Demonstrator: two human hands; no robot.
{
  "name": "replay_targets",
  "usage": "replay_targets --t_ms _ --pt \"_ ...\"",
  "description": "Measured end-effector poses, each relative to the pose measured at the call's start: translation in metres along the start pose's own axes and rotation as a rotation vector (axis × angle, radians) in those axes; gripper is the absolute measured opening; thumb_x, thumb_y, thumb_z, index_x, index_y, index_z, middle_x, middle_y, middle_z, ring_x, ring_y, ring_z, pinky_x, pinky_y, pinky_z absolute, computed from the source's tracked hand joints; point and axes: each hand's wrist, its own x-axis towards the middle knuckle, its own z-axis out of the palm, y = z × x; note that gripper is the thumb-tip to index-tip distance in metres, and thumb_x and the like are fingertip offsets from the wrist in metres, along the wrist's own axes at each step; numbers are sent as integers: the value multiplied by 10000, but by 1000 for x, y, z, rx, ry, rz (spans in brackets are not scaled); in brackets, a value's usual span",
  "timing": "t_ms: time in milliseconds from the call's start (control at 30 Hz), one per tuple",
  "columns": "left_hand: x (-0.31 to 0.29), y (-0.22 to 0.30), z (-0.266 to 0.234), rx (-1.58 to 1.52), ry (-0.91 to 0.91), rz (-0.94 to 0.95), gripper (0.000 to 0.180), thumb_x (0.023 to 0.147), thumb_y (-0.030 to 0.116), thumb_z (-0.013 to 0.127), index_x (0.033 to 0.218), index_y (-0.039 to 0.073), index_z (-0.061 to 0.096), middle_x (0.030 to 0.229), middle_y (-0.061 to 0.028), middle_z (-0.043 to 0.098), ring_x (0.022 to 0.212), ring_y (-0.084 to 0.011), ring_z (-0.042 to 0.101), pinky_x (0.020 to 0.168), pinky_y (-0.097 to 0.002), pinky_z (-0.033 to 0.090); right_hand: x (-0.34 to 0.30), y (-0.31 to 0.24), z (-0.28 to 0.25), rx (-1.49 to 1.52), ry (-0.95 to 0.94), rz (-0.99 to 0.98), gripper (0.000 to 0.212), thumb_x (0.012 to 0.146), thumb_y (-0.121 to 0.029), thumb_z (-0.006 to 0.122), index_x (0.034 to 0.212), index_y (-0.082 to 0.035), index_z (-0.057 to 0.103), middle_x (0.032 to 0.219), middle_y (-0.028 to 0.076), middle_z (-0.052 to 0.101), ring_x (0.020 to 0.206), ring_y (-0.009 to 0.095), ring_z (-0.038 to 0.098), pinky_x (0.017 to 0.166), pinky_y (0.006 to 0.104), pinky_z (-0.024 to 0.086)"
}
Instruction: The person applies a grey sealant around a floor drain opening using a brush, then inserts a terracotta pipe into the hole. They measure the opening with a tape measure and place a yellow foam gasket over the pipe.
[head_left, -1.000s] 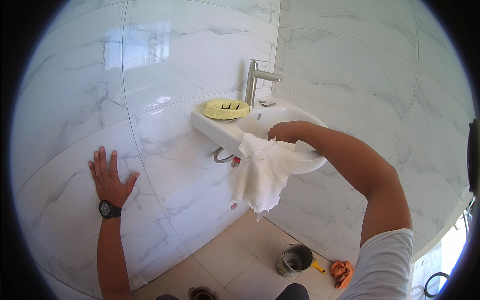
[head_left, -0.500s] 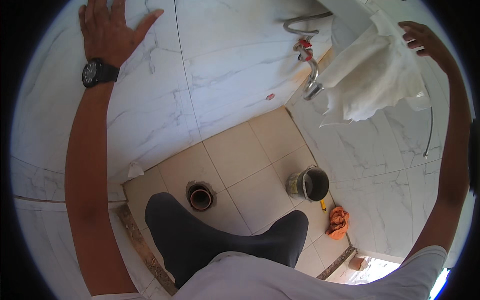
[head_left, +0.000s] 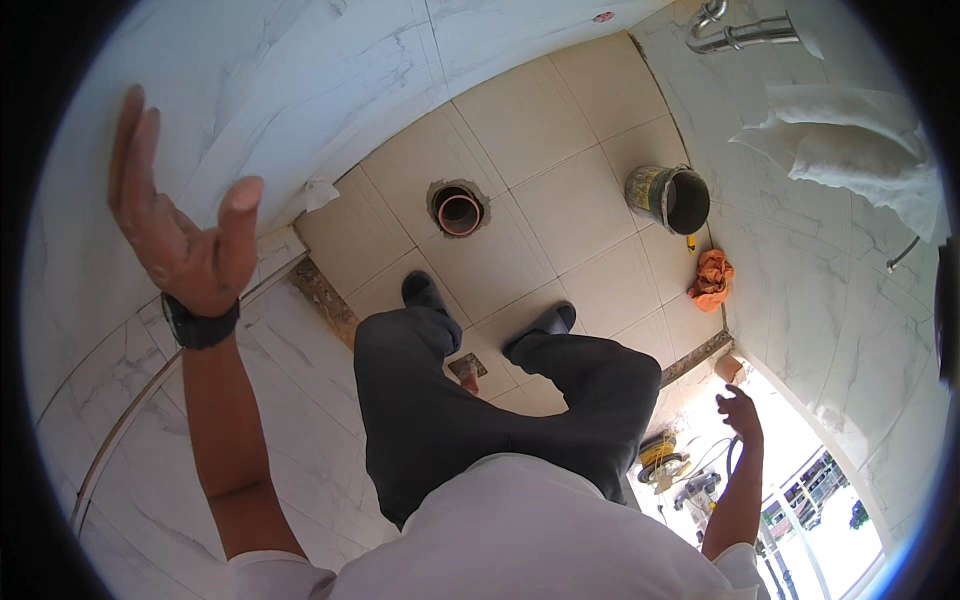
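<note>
My left hand point(head_left: 185, 225), with a black watch point(head_left: 200, 322) on its wrist, is raised at the left beside the marble-look tiled wall point(head_left: 290, 80). Its fingers are stretched and the thumb stands apart; nothing is in it. Whether it touches the wall I cannot tell. My right hand point(head_left: 740, 412) is low at the right, near the bright doorway, its fingers loosely bent and apart, with nothing visible in it. Nearest to it in the picture is a brown block-like piece point(head_left: 730, 369). White crumpled sheeting point(head_left: 850, 145) hangs at the upper right wall, away from both hands.
A reddish pipe point(head_left: 460, 215) sits in a round floor hole among beige tiles. By the right wall stand a dirty bucket point(head_left: 670, 199), a small yellow tool point(head_left: 691, 243) and an orange cloth point(head_left: 711, 281). A chrome drain pipe point(head_left: 745, 36) is above; coiled yellow cable point(head_left: 657, 457) lies beyond the doorway.
My view has swung down and back. My right hand has left the white sheeting for the doorway side at lower right. My left hand has turned from lying flat against the wall.
</note>
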Motion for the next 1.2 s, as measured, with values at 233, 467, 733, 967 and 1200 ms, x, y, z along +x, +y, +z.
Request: replay_targets --t_ms 233,467,733,967,1200 --pt "-194 190 -190 -235 -959 -1604 450 966 384 663 1195 -3 675 1057 -142 726 969 -231 685 866 -351 525 -192 166 147 255 -521 538 359 927 -310 696 1196 -81 635 906 92 686 772 231 685 640 391 556" --pt "-226 276 -298 -582 -1249 -2373 654 951 565 571 1377 69 557 1268 -132 633 1151 -287 585 975 -434 461 -202 125 193 30 -658 21 228 894 -127 516 973 -35 709 854 139 716 689 218 708 489 371 537" --pt "-132 203 -176 -172 -1933 -1040 589 958 554 572 1257 50 625 1085 -114 705 953 -298 665 816 -444 521 -234 32 180 59 -267 -90 311 865 -177 579 1107 -73 744 1205 174 697 1138 311 672 936 426 543" --pt "-54 217 25 -299 -1994 491 470 913 525 656 1067 82 690 824 -85 691 780 -267 679 677 -416 513 -230 66 184 380 -620 -80 434 877 -166 626 1303 -86 656 1320 157 650 1144 317 664 968 511 523" --pt "68 319 104 -277 -1776 -545 579 884 368 753 1237 -66 602 1014 -120 684 958 -233 676 815 -315 524 -225 161 237 935 -167 132 491 857 -311 672 1285 -73 653 1210 177 691 1085 327 679 942 476 536"
